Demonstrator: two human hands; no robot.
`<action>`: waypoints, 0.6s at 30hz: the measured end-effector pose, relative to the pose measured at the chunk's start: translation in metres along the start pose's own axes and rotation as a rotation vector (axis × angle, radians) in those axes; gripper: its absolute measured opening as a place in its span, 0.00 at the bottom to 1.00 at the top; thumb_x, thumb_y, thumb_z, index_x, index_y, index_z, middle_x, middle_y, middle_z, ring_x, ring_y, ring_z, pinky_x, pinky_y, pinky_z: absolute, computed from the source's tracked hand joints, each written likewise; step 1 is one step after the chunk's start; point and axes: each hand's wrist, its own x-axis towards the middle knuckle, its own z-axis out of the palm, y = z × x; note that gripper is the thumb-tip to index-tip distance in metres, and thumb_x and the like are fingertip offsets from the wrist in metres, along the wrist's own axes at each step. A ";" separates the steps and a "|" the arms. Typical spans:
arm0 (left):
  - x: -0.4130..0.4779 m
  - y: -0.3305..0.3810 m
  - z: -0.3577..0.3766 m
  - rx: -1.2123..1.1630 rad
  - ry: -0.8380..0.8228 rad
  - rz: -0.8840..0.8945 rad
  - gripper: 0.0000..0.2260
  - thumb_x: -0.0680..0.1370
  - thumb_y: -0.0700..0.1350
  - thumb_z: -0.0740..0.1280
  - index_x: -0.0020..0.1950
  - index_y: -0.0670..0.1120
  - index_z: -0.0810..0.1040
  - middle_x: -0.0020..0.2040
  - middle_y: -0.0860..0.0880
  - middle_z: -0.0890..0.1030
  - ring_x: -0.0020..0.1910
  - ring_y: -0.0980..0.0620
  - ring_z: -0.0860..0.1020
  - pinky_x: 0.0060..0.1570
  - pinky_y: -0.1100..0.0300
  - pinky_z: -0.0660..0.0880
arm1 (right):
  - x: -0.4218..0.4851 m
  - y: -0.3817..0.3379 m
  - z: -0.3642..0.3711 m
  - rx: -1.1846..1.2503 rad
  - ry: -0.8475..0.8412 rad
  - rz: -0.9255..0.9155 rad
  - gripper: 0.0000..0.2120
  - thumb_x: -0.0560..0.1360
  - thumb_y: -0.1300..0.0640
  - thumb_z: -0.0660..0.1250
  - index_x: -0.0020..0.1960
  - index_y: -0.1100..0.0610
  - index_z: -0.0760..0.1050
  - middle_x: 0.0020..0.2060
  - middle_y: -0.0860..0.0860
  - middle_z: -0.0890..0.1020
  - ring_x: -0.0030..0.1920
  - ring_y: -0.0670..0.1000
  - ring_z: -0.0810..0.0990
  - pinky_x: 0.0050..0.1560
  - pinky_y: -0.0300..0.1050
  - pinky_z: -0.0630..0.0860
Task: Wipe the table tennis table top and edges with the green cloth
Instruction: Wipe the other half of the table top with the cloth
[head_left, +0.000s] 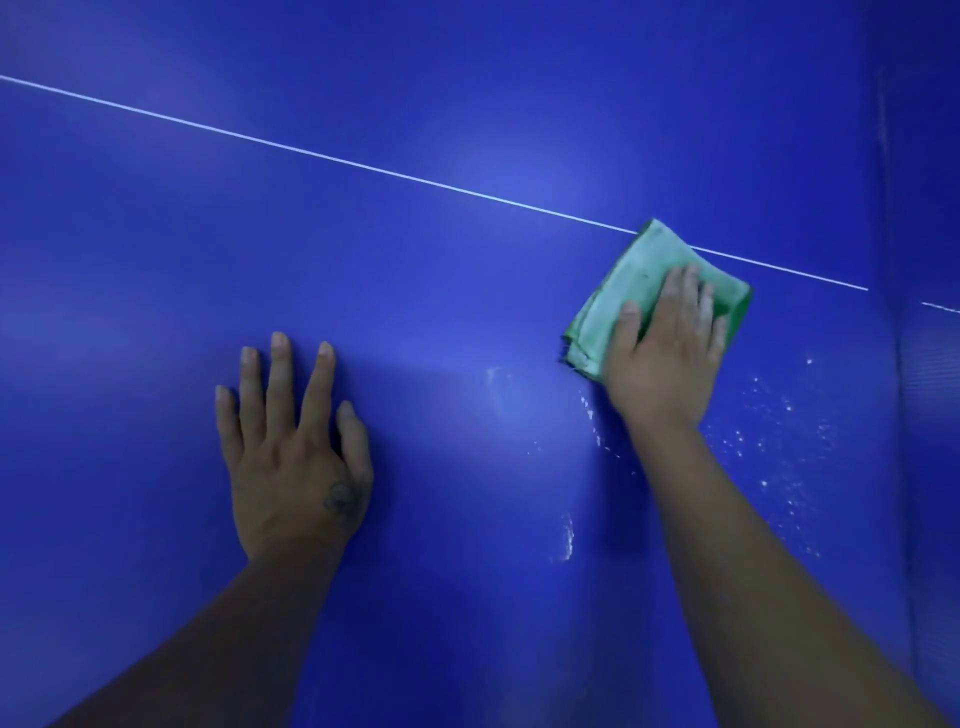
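Observation:
The blue table tennis table top fills the view, crossed by a thin white line running from upper left to right. A folded green cloth lies flat on the top, over the white line at the right. My right hand presses on the cloth's near half, fingers spread over it. My left hand rests flat on the bare table at centre left, fingers apart, holding nothing.
White streaks and specks of wet or dust mark the surface near and right of my right wrist. A vertical seam runs down the table at the far right, where the white line breaks.

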 end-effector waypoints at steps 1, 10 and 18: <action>0.000 0.000 0.000 0.001 0.001 0.000 0.25 0.86 0.50 0.58 0.84 0.47 0.70 0.86 0.42 0.63 0.87 0.39 0.57 0.84 0.36 0.53 | -0.005 -0.007 0.002 -0.007 0.007 0.044 0.34 0.87 0.43 0.48 0.88 0.59 0.52 0.89 0.52 0.52 0.88 0.56 0.50 0.87 0.60 0.44; -0.002 -0.001 0.001 0.002 0.008 0.018 0.25 0.86 0.48 0.59 0.83 0.46 0.70 0.85 0.40 0.64 0.86 0.37 0.59 0.84 0.35 0.53 | -0.091 -0.111 0.021 0.053 0.058 -0.329 0.34 0.88 0.42 0.52 0.87 0.59 0.57 0.87 0.54 0.57 0.88 0.56 0.54 0.87 0.59 0.48; -0.003 -0.001 0.001 -0.011 0.022 0.019 0.23 0.86 0.47 0.59 0.83 0.46 0.71 0.85 0.40 0.65 0.86 0.37 0.59 0.83 0.35 0.53 | -0.111 0.039 0.000 0.026 0.011 -0.279 0.33 0.87 0.44 0.56 0.87 0.58 0.58 0.87 0.52 0.60 0.87 0.55 0.55 0.86 0.61 0.53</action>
